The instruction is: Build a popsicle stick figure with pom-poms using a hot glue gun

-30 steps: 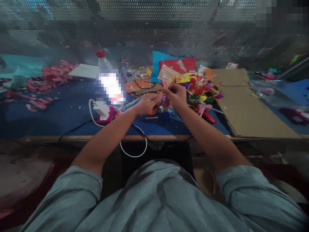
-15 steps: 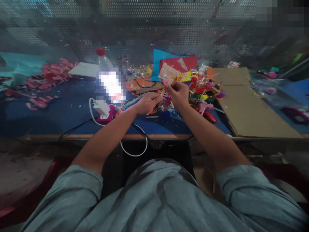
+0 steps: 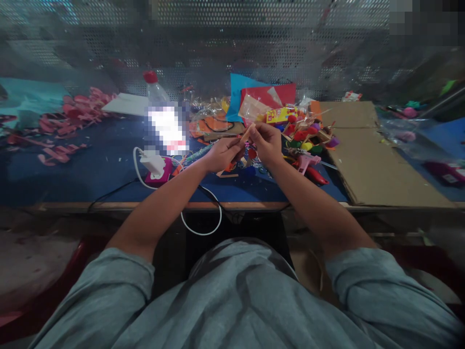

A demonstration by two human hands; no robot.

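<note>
My left hand [image 3: 224, 154] is closed, its thumb and fingers pinching the lower end of a flat, pale wooden craft stick [image 3: 248, 132]. Opposite it, my right hand [image 3: 267, 144] is closed on the upper end of the same stick, so the two hands nearly meet over the table. Part of the stick is hidden by the fingers. Below my left hand, another craft stick [image 3: 228, 175] lies on the blue tabletop. Right of my right hand is a heap of colourful craft bits [image 3: 308, 138], with a pink glue gun [image 3: 308, 161] in front of it.
A bright, blurred-out screen [image 3: 167, 130] leans by a red-capped bottle [image 3: 156, 89]. A white plug [image 3: 152, 164] sits in a purple power block [image 3: 164, 173], its cable looping over the table edge. Flat cardboard [image 3: 374, 165] lies right; pink cut-outs [image 3: 80, 111] are piled left.
My right hand has shifted slightly down and left, and less of the stick shows above the fingers. A thin pale strip now shows beside the stick on the table.
</note>
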